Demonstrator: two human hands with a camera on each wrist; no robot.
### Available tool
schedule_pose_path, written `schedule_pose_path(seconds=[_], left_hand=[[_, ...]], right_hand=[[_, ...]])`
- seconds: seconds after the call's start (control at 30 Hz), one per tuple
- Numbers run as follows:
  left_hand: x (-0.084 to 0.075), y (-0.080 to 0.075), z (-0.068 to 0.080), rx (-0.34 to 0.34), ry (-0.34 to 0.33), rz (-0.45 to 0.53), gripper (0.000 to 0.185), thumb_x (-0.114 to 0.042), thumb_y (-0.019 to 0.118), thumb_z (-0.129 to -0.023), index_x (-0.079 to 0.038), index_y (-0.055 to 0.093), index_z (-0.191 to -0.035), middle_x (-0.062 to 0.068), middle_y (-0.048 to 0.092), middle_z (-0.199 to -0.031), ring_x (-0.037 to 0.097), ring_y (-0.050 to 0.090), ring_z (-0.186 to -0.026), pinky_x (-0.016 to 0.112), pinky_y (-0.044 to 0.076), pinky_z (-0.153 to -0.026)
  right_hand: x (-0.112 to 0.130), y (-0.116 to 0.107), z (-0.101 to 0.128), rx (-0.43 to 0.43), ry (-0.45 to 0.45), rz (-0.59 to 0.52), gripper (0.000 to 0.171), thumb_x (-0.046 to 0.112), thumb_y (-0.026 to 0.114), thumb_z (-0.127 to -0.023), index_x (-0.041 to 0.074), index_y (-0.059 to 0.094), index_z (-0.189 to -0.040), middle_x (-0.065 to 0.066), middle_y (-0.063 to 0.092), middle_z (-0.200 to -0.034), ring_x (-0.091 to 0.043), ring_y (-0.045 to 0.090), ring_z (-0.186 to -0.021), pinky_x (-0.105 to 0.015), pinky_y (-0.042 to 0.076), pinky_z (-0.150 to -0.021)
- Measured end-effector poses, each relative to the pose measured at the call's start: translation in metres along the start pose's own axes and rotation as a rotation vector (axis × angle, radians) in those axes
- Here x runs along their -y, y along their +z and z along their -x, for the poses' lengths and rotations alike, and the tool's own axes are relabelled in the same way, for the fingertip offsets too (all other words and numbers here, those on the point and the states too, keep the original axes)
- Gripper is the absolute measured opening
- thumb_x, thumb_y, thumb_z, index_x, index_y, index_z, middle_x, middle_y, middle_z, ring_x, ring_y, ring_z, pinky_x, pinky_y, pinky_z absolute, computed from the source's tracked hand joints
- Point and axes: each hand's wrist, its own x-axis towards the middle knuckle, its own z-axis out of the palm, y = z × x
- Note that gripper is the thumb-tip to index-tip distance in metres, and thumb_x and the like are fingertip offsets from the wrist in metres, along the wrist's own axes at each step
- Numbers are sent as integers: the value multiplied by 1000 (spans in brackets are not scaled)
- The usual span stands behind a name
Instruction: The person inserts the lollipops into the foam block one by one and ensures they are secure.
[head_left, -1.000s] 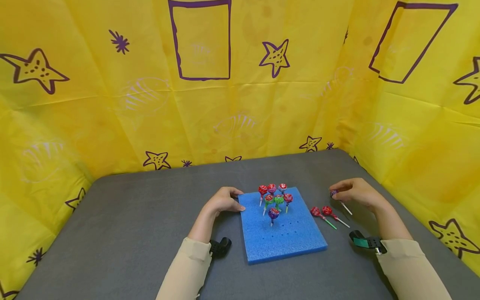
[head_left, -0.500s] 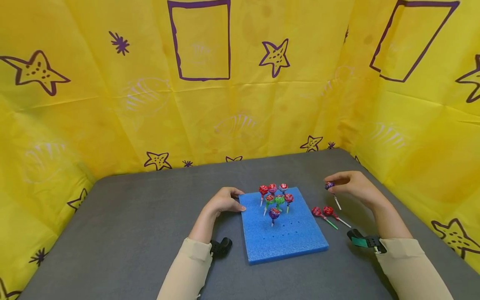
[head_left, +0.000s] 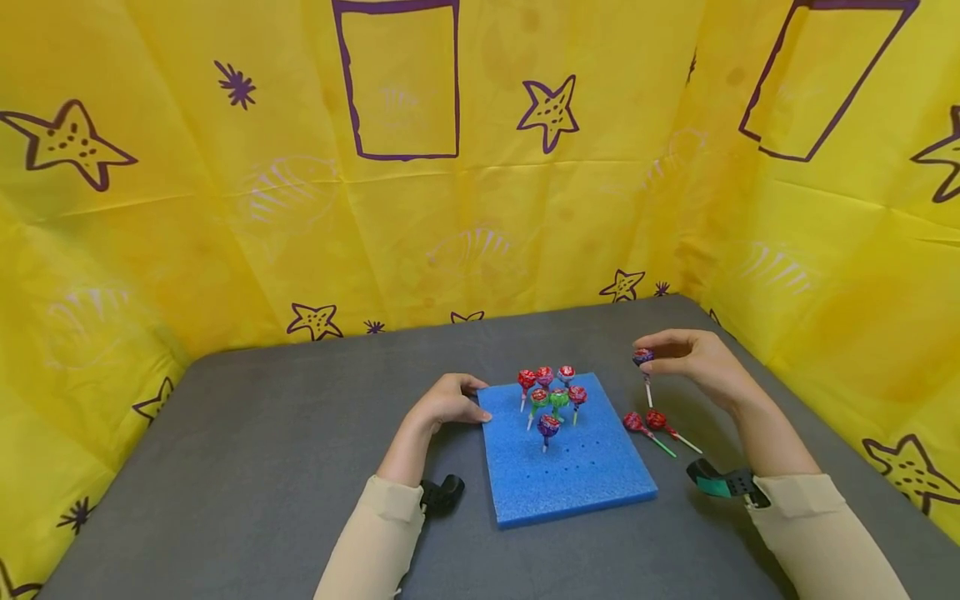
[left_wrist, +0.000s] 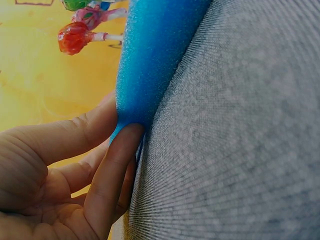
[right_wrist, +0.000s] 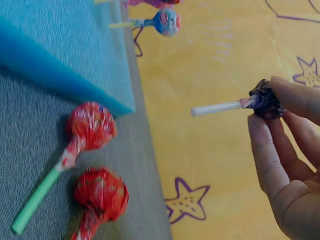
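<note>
A purple-wrapped lollipop point(head_left: 642, 357) is pinched by its head between the thumb and fingers of my right hand point(head_left: 701, 364). Its white stick point(right_wrist: 218, 107) points down, above the table right of the blue foam board point(head_left: 573, 492). My left hand point(head_left: 448, 402) grips the board at its left edge; the left wrist view has thumb and fingers point(left_wrist: 122, 155) pinching the foam. Several lollipops stand upright in the board, among them a purple one point(head_left: 548, 427), a green one point(head_left: 539, 399) and a red one point(head_left: 527, 379).
Two red-wrapped lollipops, one with a green stick point(head_left: 663, 446) and one with a white stick point(head_left: 688, 442), lie on the grey table point(head_left: 300, 467) right of the board. Small holes dot the board's front half. Yellow patterned cloth point(head_left: 405, 233) walls the back and sides.
My right hand has lifted the purple lollipop and moved it left towards the board, its stick turning from slanted to nearly vertical. The left hand stays at the board's edge.
</note>
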Motion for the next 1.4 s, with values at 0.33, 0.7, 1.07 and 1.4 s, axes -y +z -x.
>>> schedule_pose_path(seconds=[0.33,0.7,1.07,1.4], left_hand=[[1,0,0,1,3,-5,47,-5,83,-75,-3,68,-120,16,63,-113,17,63,-87,30,59,-76],[0,0,2,-3,9,10,46,-2,83,-75,-2,68,-119,16,64,-109,15,64,-85,29,59,-75],[0,0,1,-9,2,6,47,-3,83,-75,-3,68,-120,16,64,-111,16,63,-86,29,59,-75],[-1,-1,3,0,11,12,46,-2,82,-76,-2,68,-120,16,64,-111,15,64,-85,30,59,-76]], right_hand=[[13,16,1,4,-84,-106,43,17,75,-88,-6,63,-122,21,72,-101,-2,70,-93,-19,56,-82],[19,31,3,21,-150,-114,40,12,76,-86,-6,64,-120,20,72,-102,-2,68,-98,-22,58,-80],[23,47,2,107,-245,-143,33,5,78,-82,-6,67,-111,8,71,-104,-10,70,-95,-24,59,-81],[23,65,6,191,-252,-139,29,7,79,-81,-1,71,-108,6,68,-105,-10,67,-97,-27,59,-79]])
